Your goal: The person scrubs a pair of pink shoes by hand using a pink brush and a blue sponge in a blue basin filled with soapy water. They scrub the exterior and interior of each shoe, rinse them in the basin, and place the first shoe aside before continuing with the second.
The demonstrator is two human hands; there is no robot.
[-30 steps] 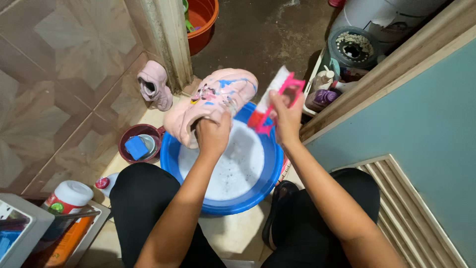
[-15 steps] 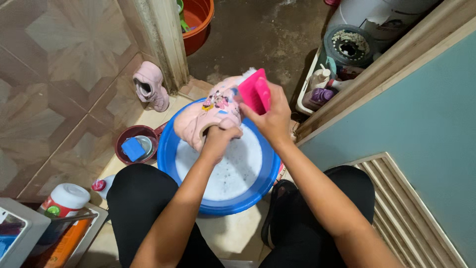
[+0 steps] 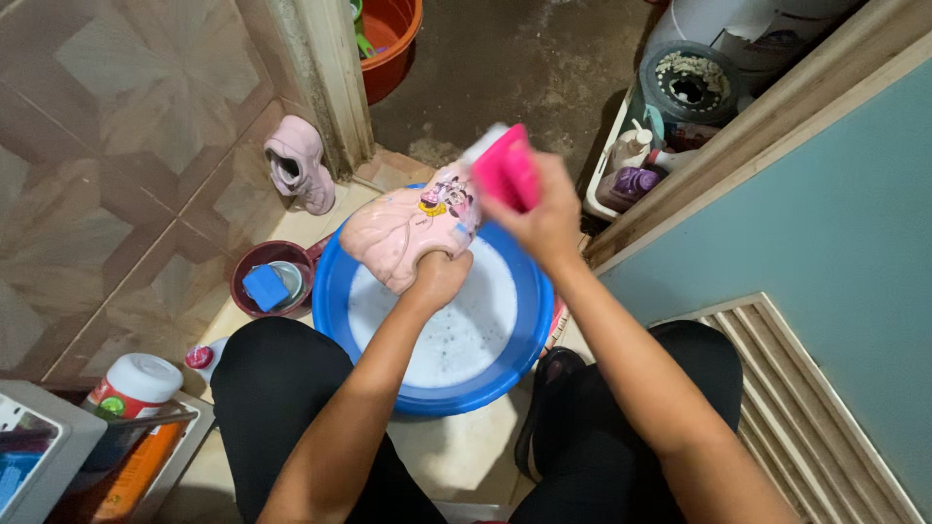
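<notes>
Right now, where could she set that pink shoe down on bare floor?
Bare concrete floor lies between the orange bucket and the bottle rack. Tiles left of the other pink shoe are free. Around the blue basin it is crowded: maroon bowl, knees, sandal.

A second pink shoe (image 3: 299, 165) leans by the doorpost, near a maroon bowl (image 3: 254, 264) holding perhaps blue soap (image 3: 264, 287).

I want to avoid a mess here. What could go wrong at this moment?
The pink child's shoe sits on the round blue plastic basin's rim, held only by the left hand; it may slip into the suds. The right hand scrubbing with the pink brush could splash soapy water onto the tiled floor.
</notes>
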